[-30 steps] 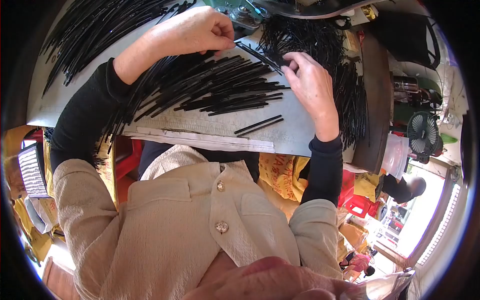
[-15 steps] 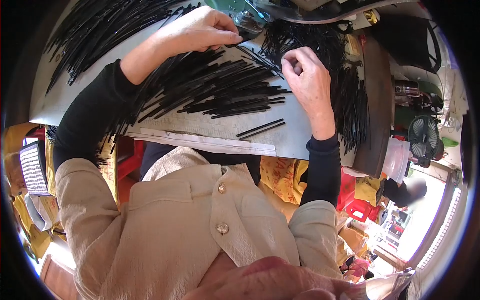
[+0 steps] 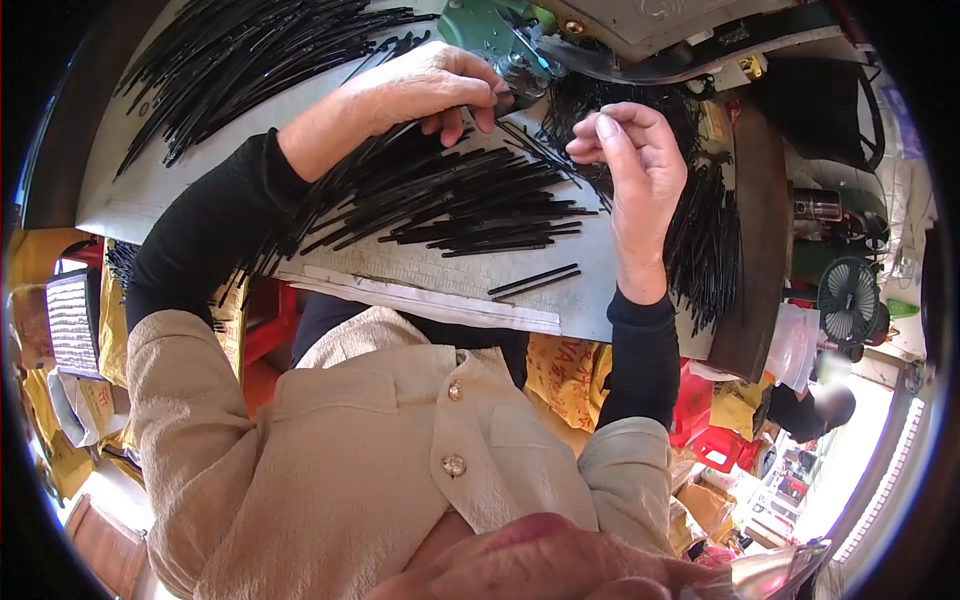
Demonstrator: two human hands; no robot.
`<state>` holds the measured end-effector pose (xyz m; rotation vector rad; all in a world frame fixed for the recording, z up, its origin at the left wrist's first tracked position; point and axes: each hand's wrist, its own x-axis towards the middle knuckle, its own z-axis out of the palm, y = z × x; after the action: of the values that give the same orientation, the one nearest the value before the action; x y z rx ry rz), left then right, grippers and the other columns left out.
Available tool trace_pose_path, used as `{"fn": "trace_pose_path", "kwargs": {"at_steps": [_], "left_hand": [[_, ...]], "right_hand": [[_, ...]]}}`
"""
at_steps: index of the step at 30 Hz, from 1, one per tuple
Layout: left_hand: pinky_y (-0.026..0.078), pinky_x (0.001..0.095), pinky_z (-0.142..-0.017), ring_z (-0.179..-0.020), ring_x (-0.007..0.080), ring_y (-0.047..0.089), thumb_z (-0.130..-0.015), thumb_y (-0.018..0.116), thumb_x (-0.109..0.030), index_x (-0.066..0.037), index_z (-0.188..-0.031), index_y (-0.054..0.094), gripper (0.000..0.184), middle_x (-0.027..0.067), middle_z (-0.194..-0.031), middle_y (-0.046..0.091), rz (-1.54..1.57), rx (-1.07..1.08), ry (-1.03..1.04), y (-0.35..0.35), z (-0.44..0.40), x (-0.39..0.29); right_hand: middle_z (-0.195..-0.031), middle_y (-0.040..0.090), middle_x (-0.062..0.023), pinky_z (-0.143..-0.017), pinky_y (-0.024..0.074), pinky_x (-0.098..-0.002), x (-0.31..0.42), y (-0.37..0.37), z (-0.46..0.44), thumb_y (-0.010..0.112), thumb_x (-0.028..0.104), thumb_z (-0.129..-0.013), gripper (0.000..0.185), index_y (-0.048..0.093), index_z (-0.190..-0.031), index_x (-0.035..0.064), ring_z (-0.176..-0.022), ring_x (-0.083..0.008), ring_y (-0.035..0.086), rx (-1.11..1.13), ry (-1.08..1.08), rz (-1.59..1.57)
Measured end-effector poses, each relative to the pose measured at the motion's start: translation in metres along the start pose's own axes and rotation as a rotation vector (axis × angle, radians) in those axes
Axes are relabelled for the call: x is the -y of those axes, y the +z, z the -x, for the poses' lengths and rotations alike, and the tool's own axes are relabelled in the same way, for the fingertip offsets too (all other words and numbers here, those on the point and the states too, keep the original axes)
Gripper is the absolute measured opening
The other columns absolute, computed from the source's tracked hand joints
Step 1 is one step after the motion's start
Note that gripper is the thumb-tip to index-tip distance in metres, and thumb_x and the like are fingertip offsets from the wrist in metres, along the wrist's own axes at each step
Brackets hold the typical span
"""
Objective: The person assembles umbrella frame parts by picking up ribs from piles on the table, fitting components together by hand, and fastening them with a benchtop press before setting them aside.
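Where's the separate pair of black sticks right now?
In the head view, the pair lies just right of centre on the tabletop, between the larger pile and the white strip along the front edge.

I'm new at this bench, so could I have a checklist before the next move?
1. Left hand has a firm grip: cannot tell, fingertips too unclear.
2. Right hand is empty: cannot tell.
3. Black strips within reach: ok, piled between the arms.
4. Two loose strips separate from the pile: ok.
5. Left fingertips clear of the green machine: cannot tell, they overlap its metal parts.
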<state>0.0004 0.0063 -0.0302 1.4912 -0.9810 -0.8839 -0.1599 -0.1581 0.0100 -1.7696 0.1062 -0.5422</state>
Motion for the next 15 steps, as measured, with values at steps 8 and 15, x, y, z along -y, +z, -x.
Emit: {"fn": "trace_pose_path", "kwargs": {"at_steps": [8, 15], "left_hand": [[0.04, 0.0168, -0.039, -0.049, 0.009, 0.057, -0.082, 0.052, -0.015, 0.005, -0.106, 0.055, 0.031, 0.0084, -0.078, 0.065, 0.12, -0.044, -0.051, 0.004, 0.002, -0.007], [0.04, 0.0168, -0.039, -0.049, 0.0091, 0.057, -0.082, 0.052, -0.014, 0.005, -0.108, 0.054, 0.032, 0.009, -0.078, 0.064, 0.109, -0.025, -0.031, 0.003, 0.002, -0.008]], "right_hand": [[-0.088, 0.062, -0.0134, -0.068, 0.0519, -0.0248, -0.018, 0.022, -0.001, 0.047, -0.003, -0.086, 0.017, 0.048, -0.103, -0.0033, -0.075, -0.0173, 0.063, 0.099, 0.027, -0.108], [-0.081, 0.062, -0.0087, -0.056, 0.0482, -0.0195, -0.021, 0.022, 0.0, 0.052, 0.003, -0.085, 0.026, 0.052, -0.11, -0.0048, -0.062, -0.0096, 0.059, 0.194, 0.225, 0.027]]}}
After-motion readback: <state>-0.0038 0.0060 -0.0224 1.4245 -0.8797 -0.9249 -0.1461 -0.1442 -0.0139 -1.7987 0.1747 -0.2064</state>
